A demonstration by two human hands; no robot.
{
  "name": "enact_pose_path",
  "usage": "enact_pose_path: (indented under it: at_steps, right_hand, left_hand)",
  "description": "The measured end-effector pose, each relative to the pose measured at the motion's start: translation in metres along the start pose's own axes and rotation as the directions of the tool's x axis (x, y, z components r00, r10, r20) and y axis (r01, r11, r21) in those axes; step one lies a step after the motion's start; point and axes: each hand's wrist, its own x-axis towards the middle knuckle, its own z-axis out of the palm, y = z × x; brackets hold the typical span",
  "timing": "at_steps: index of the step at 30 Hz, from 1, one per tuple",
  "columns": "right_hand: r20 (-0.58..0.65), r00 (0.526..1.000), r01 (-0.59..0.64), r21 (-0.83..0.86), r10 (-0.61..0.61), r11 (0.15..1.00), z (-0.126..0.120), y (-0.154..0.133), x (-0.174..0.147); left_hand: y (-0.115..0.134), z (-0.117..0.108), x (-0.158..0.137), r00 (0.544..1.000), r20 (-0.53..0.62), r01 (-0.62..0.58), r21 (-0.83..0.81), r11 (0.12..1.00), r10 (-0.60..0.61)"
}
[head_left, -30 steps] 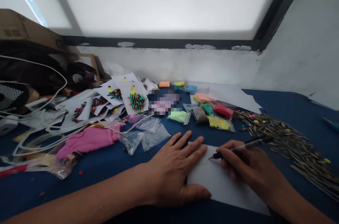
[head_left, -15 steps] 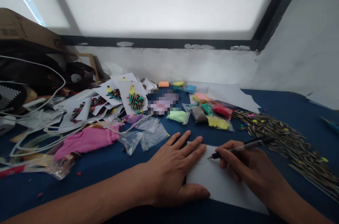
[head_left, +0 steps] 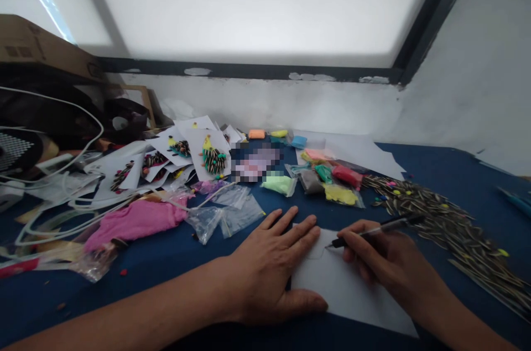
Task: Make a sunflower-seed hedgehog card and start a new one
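My left hand [head_left: 277,268] lies flat with its fingers spread, partly over the left side of a sheet of white paper [head_left: 352,296] on the blue table. In my right hand [head_left: 381,257] is a black pen [head_left: 373,230], gripped near its tip, which is at the paper close to my left fingertips. A faint pencil-thin line [head_left: 319,255] shows on the sheet beside the pen tip. My right palm partly hides the paper's right side.
Sunflower seeds [head_left: 448,224] are heaped at the right. Packets of coloured clay, one of them yellow [head_left: 342,194], lie beyond my hands. At the left are pink clay [head_left: 141,221], plastic bags [head_left: 238,213], white cables [head_left: 25,229] and cards with seed-covered figures [head_left: 213,157].
Both hands and the pen stay almost where they were. The view has shifted very slightly.
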Motion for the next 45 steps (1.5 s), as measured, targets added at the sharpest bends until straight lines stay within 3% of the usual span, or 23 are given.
enact_pose_path:
  at_steps: [11,23,45]
  right_hand:
    - [-0.002,0.999,-0.046,0.073,0.046,0.996,0.003,0.012,-0.002]
    - [-0.039,0.999,-0.007,0.048,0.009,0.999,0.001,0.011,-0.002]
    - [-0.033,0.999,-0.044,-0.043,0.043,0.998,-0.009,0.008,-0.004]
  left_hand:
    - [-0.001,0.001,0.001,1.000,-0.001,-0.002,0.026,1.000,0.002]
    - [-0.004,0.004,0.002,1.000,0.016,-0.003,0.026,1.000,0.003]
    - [-0.007,0.006,0.002,1.000,0.001,-0.030,0.061,0.998,0.030]
